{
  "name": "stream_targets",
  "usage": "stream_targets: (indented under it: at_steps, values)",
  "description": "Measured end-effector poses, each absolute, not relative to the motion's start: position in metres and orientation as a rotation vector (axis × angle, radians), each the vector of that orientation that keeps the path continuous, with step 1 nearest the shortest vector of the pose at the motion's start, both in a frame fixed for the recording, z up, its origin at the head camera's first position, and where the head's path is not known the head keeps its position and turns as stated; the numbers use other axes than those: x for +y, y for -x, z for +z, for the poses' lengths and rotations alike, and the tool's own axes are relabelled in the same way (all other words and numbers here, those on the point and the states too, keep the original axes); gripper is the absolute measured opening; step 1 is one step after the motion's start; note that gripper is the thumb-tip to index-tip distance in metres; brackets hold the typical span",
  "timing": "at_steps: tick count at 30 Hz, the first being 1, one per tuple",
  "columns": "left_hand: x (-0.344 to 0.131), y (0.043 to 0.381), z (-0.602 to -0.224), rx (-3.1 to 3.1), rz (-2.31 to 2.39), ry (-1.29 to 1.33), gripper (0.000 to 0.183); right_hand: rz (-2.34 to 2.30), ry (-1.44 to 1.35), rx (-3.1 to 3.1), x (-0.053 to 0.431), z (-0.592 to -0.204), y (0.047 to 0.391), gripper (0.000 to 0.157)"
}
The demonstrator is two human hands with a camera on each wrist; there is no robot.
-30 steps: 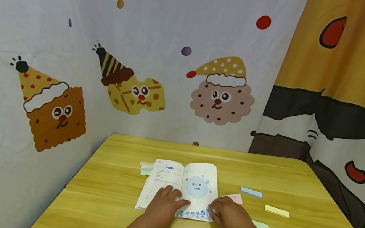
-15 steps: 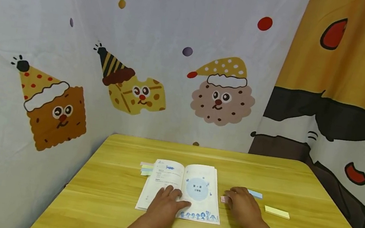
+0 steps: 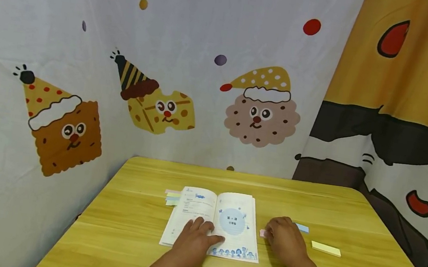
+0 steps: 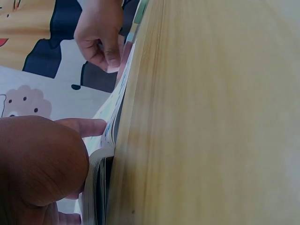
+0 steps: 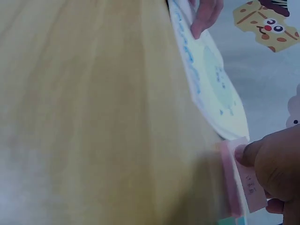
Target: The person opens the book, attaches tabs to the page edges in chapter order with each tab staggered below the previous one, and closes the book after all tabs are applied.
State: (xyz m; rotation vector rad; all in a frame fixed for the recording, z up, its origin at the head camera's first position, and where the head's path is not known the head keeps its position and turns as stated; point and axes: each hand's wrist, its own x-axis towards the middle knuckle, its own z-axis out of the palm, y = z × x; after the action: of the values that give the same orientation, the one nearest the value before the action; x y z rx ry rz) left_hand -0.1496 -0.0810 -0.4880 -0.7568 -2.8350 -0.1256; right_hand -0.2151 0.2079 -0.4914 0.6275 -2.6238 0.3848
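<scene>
An open book lies on the table, small coloured tabs sticking out past its left edge. My left hand rests on the pages near the centre fold, fingers spread and thumb on the right page. Just right of the book, my right hand pinches a pink sticky note with handwriting on it. The note is peeled up at an angle from the pink sticky-note pad under it. In the head view the hand covers most of the pink paper.
A blue sticky-note pad lies partly behind my right hand, and a yellow pad farther right. A green pad shows at the bottom of the right wrist view. The wooden table ends at a cartoon-printed cloth.
My right hand has left the book's right page edge, moved right to the pink pad and taken hold of its top note. My left hand stays on the book.
</scene>
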Motion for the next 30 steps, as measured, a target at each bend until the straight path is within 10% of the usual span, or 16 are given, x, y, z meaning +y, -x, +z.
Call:
stream_targets:
  at_steps: [30]
  values:
    - [-0.081,0.150,-0.487,-2.864,-0.088,0.765,0.060,0.538,-0.579,-2.920,0.175,-0.491,0.250,0.009]
